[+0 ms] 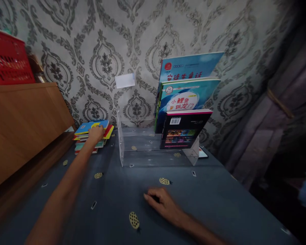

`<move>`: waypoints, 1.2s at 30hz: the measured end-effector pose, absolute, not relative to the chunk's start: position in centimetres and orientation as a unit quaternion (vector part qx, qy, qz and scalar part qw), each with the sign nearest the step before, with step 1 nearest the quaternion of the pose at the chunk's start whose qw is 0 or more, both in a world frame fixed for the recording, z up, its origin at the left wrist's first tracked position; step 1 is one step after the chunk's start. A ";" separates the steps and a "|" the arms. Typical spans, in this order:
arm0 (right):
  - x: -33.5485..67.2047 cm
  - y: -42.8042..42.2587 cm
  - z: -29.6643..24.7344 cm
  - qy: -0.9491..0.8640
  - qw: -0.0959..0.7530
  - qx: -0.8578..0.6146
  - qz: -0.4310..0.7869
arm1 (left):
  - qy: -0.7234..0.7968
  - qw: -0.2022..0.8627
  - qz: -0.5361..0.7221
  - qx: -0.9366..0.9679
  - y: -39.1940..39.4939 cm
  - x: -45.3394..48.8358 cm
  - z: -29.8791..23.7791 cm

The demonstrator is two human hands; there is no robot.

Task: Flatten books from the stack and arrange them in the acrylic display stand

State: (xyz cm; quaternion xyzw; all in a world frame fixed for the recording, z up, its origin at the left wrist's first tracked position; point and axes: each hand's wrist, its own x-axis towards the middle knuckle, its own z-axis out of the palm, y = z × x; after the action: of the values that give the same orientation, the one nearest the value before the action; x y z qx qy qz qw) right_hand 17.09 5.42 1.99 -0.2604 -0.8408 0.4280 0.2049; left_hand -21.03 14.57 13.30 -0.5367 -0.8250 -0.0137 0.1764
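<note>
My left hand [96, 133] reaches to a pile of books on the left of the table, its fingers bent over the blue book [83, 127] on top. The fingertips are partly hidden, but the hand looks closed on that book. Below it lie several more books [79, 147] with red, yellow and green edges. My right hand [162, 201] rests low over the tabletop, loosely curled with nothing in it. Ahead of it stands a clear acrylic book rack [120, 143]. Its right side holds a black-covered book [183, 131], a teal book [191, 92] and a taller blue book [186, 64].
The dark blue tablecloth [112, 197] has a pineapple pattern. A wooden cabinet [22, 122] stands at left with a red basket [9, 58] on top. Patterned wallpaper rises behind the rack, with a white paper [124, 81] against it. A grey curtain [265, 112] hangs at right.
</note>
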 end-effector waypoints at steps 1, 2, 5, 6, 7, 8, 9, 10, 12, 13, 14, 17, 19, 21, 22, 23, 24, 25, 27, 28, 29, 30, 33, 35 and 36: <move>17.1 5.4 2.1 -0.840 0.207 -0.259 0.429 | -0.819 0.178 -0.010 -0.545 13.8 -21.2 13.4; 17.1 5.4 2.1 -0.840 0.208 -0.258 0.430 | -0.813 0.180 -0.007 -0.554 13.0 -21.5 13.5; 17.1 5.4 2.1 -0.838 0.213 -0.254 0.433 | -0.798 0.187 -0.001 -0.573 9.9 -22.2 13.4; 17.1 5.4 2.1 -0.839 0.215 -0.252 0.432 | -0.795 0.191 -0.001 -0.575 8.8 -22.4 13.3; 17.1 5.4 2.1 -0.839 0.218 -0.250 0.431 | -0.793 0.197 -0.003 -0.576 7.7 -22.6 13.1; 17.0 5.4 2.1 -0.839 0.222 -0.248 0.429 | -0.790 0.204 -0.008 -0.579 6.7 -22.7 12.8; 17.0 5.4 2.1 -0.840 0.226 -0.246 0.429 | -0.785 0.213 -0.016 -0.581 5.7 -22.8 12.5; 17.0 5.4 2.2 -0.839 0.229 -0.243 0.429 | -0.780 0.221 -0.024 -0.585 4.8 -22.8 12.1; 16.9 5.4 2.2 -0.839 0.232 -0.239 0.430 | -0.772 0.232 -0.038 -0.591 3.1 -22.6 11.4; 16.9 5.4 2.3 -0.839 0.234 -0.238 0.429 | -0.771 0.235 -0.041 -0.591 2.4 -22.3 11.1; 16.9 5.3 2.3 -0.840 0.235 -0.237 0.428 | -0.770 0.237 -0.044 -0.590 1.7 -21.9 10.8; 16.9 5.3 2.4 -0.846 0.234 -0.237 0.416 | -0.769 0.250 -0.044 -0.586 -0.1 -20.4 10.0; 16.9 5.3 2.4 -0.848 0.235 -0.236 0.412 | -0.767 0.259 -0.038 -0.586 -1.4 -19.1 9.3; 16.9 5.3 2.3 -0.848 0.239 -0.232 0.412 | -0.765 0.263 -0.031 -0.587 -3.0 -17.8 8.2; 16.9 5.3 2.2 -0.848 0.240 -0.231 0.413 | -0.764 0.262 -0.028 -0.589 -4.0 -17.1 7.4; 16.9 5.3 2.2 -0.847 0.241 -0.230 0.413 | -0.763 0.255 -0.025 -0.593 -5.1 -16.4 6.6; 16.9 5.3 2.1 -0.847 0.241 -0.231 0.413 | -0.764 0.241 -0.023 -0.599 -6.3 -15.6 5.8; 16.9 5.3 2.1 -0.847 0.241 -0.231 0.413 | -0.765 0.218 -0.022 -0.606 -7.5 -14.9 5.0; 16.8 5.2 2.1 -0.847 0.240 -0.229 0.415 | -0.770 0.140 -0.017 -0.623 -10.0 -13.6 3.8; 16.8 5.2 2.1 -0.847 0.240 -0.227 0.416 | -0.773 0.092 -0.015 -0.627 -11.0 -13.1 3.7; 16.8 5.2 2.1 -0.847 0.241 -0.225 0.417 | -0.775 0.043 -0.015 -0.630 -11.8 -12.9 3.8; 16.8 5.2 2.1 -0.846 0.242 -0.223 0.420 | -0.774 -0.004 -0.016 -0.633 -12.3 -12.8 4.1; 16.8 5.2 2.1 -0.843 0.244 -0.220 0.425 | -0.773 -0.091 -0.044 -0.626 -11.8 -14.0 6.0; 16.8 5.2 2.1 -0.843 0.243 -0.224 0.425 | -0.798 -0.070 -0.058 -0.596 -10.1 -15.5 6.9; 16.7 5.1 2.1 -0.843 0.241 -0.227 0.424 | -0.816 -0.032 -0.057 -0.574 -9.1 -16.2 7.1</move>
State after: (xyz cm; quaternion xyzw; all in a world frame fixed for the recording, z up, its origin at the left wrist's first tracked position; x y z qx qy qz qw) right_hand 16.75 5.15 2.07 -0.2274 -0.8429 0.4236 0.2414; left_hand -16.25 -9.14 7.06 -0.5740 -0.8162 -0.0574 -0.0325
